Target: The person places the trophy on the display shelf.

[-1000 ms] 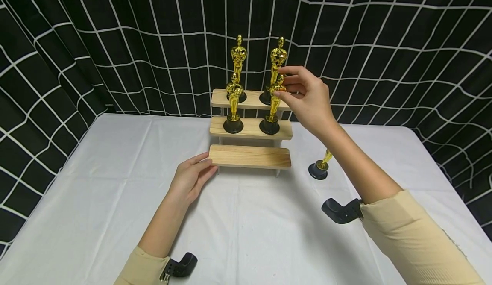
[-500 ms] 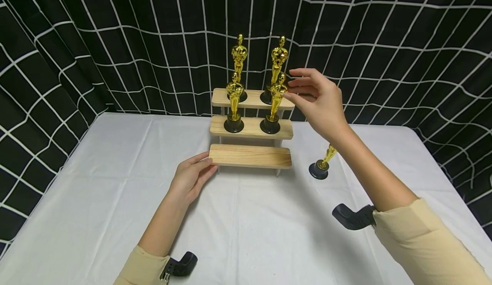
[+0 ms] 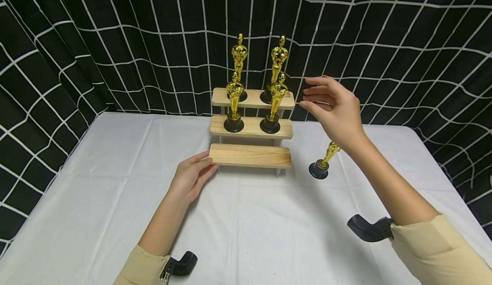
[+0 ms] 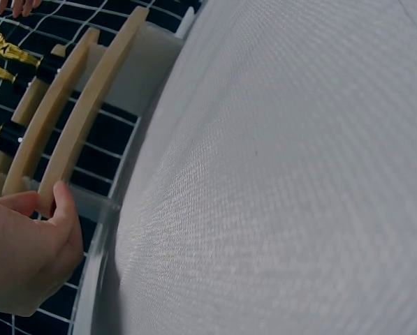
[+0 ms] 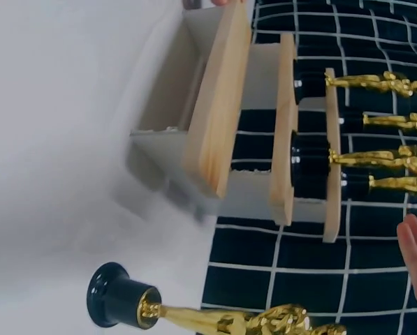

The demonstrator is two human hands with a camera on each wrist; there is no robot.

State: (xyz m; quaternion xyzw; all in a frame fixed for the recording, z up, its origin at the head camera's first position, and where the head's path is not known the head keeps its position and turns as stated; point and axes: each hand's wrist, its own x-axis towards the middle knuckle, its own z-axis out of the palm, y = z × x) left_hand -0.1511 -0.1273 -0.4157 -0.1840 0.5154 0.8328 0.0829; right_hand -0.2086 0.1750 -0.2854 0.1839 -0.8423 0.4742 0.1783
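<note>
A three-tier wooden display stand [image 3: 250, 156] carries gold statuette trophies on round black bases. Two stand on the top tier, the left trophy [image 3: 239, 56] and the right trophy [image 3: 279, 56]. On the middle tier are another left trophy [image 3: 234, 97] and right trophy [image 3: 276, 99]. My left hand [image 3: 191, 178] grips the left end of the lowest board, thumb and fingers on either side of it, as the left wrist view shows. My right hand [image 3: 338, 112] hovers right of the stand with fingers loosely bent, holding nothing. Below it a single trophy [image 5: 128, 300] stands on the table.
A white cloth covers the table [image 3: 246, 233]. Behind it hangs a black curtain [image 3: 161, 50] with a white grid. Black wrist-worn devices sit at the left cuff [image 3: 180, 264] and the right cuff [image 3: 369, 228].
My right hand has let go of the right trophy on the middle tier and moved right and slightly down, away from it. The left hand stays on the stand.
</note>
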